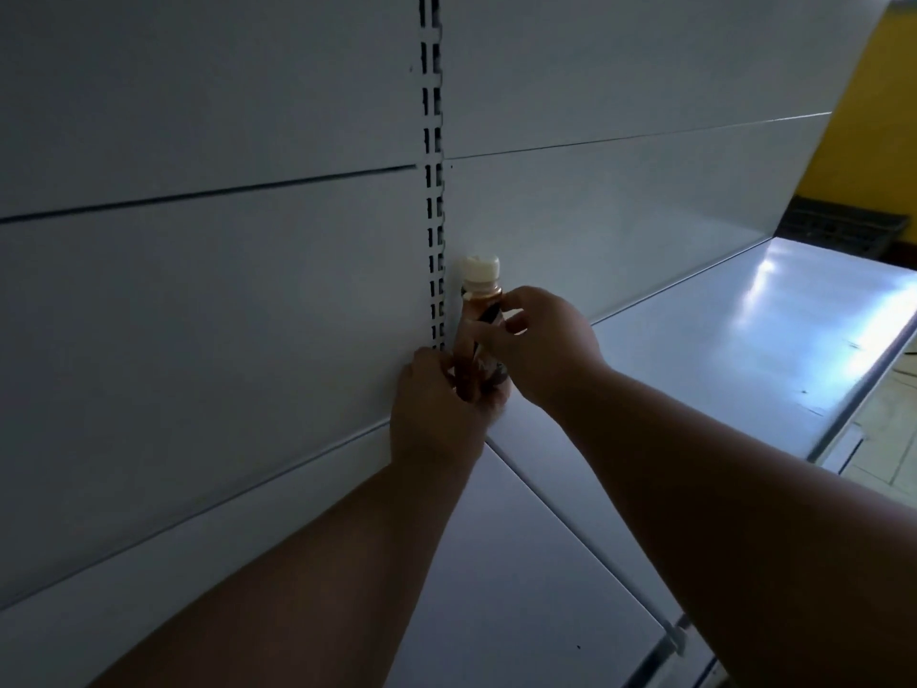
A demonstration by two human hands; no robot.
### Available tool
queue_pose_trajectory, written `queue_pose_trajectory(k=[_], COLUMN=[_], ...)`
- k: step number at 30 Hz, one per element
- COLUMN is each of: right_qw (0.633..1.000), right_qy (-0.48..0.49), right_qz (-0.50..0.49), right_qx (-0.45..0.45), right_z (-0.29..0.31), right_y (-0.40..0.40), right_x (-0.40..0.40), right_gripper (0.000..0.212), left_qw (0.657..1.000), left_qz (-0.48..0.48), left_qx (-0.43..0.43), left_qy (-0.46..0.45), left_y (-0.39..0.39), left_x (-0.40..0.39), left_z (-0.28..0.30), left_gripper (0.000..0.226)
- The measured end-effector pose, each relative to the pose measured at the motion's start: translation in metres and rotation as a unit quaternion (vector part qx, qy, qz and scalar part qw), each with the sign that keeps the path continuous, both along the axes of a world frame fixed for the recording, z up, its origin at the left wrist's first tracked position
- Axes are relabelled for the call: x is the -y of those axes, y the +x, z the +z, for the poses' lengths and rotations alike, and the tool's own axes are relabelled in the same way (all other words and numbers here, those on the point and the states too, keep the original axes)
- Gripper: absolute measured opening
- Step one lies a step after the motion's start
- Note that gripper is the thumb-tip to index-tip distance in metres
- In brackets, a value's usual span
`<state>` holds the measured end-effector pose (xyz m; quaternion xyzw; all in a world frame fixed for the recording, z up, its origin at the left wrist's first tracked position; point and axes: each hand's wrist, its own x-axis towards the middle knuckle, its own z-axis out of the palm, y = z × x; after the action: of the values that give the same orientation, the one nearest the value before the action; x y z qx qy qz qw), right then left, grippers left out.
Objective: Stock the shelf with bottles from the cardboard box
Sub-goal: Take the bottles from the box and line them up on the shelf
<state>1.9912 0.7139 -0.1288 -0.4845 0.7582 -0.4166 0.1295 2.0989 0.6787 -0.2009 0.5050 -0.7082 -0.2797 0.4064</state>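
Head view, dim light. One bottle (pixel 480 320) in frame: pale cap, brown contents, dark label. It stands upright at the very back of the shelf (pixel 719 350), just beside the slotted upright (pixel 432 201) where two back panels meet.

Left hand (pixel 436 404): grip wrapped low round the bottle's base, fingers closed on it. Right hand (pixel 538 347): grip higher up, thumb and fingertips pinching the label/shoulder area. Both hands hold the same bottle; neither is free.

Can't tell whether the base is fully seated on the shelf or a touch off it (left hand hides the foot).

Progress, as a judgement:
- Looks like the very start. No other bottle shows anywhere on the shelf; the deck to the right is bare white metal w/ window glare, and the section nearer the camera is bare too.
- This bottle prob. the first of the row, being set or squared up in the back corner, label maybe being turned to face out.
- Cardboard box not in view, so no count of what's left.

Remaining: release this one, then go back to the box for more and fill out along the back panel and fwd.

Far right: yellow wall (pixel 878 116), tiled floor (pixel 888 429).
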Motion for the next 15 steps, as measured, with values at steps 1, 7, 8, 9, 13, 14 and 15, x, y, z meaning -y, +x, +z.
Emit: queue_pose_trajectory(k=[1,7,8,9,13,14,15], right_qw=[1.0,1.0,1.0,1.0,0.999,0.999,0.998], right_qy=[-0.005,-0.025,-0.026,-0.025,-0.016,-0.018,-0.021], right_qz=[0.002,0.014,0.016,0.018,0.002,-0.01,-0.019], right_qx=[-0.006,-0.001,-0.001,-0.005,-0.032,-0.04,-0.048], right_z=[-0.002,-0.009,-0.009,-0.009,-0.01,-0.01,-0.011], right_y=[-0.001,-0.011,-0.012,-0.013,-0.006,-0.003,0.0], right_x=[0.002,0.009,0.009,0.009,0.004,-0.001,-0.009], right_gripper=[0.037,0.04,0.04,0.041,0.052,0.055,0.054], left_qw=[1.0,0.994,0.992,0.991,0.994,0.995,0.996], left_qz=[-0.002,0.027,0.03,0.032,0.034,0.036,0.038], left_qx=[0.005,0.076,0.087,0.094,0.079,0.065,0.053], left_qy=[-0.001,-0.073,-0.084,-0.089,-0.065,-0.064,-0.066], left_y=[0.0,-0.007,-0.008,-0.008,-0.006,-0.006,-0.005], left_x=[0.003,0.011,0.01,0.01,0.003,-0.003,-0.01], left_z=[-0.001,-0.008,-0.009,-0.01,-0.002,0.002,0.005], left_gripper=[0.044,0.039,0.04,0.04,0.04,0.041,0.043])
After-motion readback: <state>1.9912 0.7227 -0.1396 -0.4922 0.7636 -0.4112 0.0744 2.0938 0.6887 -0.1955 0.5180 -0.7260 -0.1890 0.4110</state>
